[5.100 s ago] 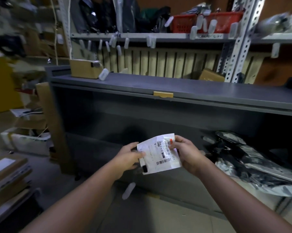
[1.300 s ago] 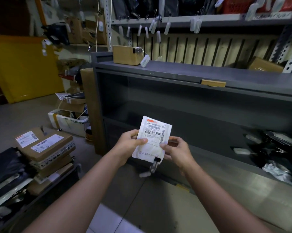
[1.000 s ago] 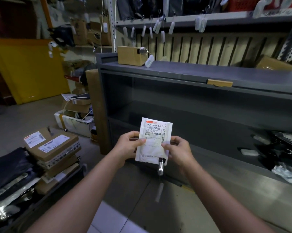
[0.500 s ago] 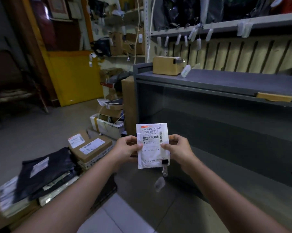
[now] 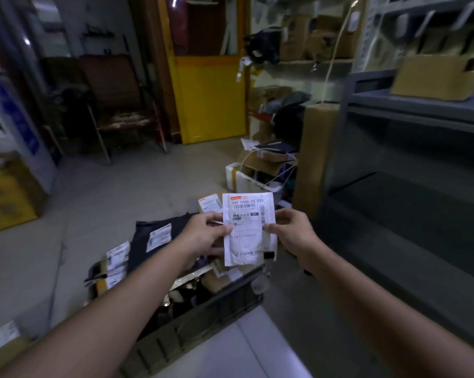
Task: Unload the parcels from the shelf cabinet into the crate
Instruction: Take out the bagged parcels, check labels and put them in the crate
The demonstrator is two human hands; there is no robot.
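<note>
head view: left hand (image 5: 206,236) and right hand (image 5: 290,233) each pinch a side edge of the small white parcel (image 5: 248,230), thumbs on its face. they hold it upright in the air over the right end of the crate (image 5: 203,317), as far as this angle tells, and apart from the shelf cabinet (image 5: 410,186) on the right. it looks light and soft, a thin flat pouch that would bend rather than break (slick film, i judge, so an edge pinch suits it better than a flat palm). one hand could likely carry it. its label reads "642 h468 00 033" over a barcode, with an orange strip at the top corner and a dark tag that seems to say "c7". the smaller print and the bottom logo are too blurred to read. below, the crate holds a black mailer (image 5: 145,249) and other labelled packets, their print unreadable.
</note>
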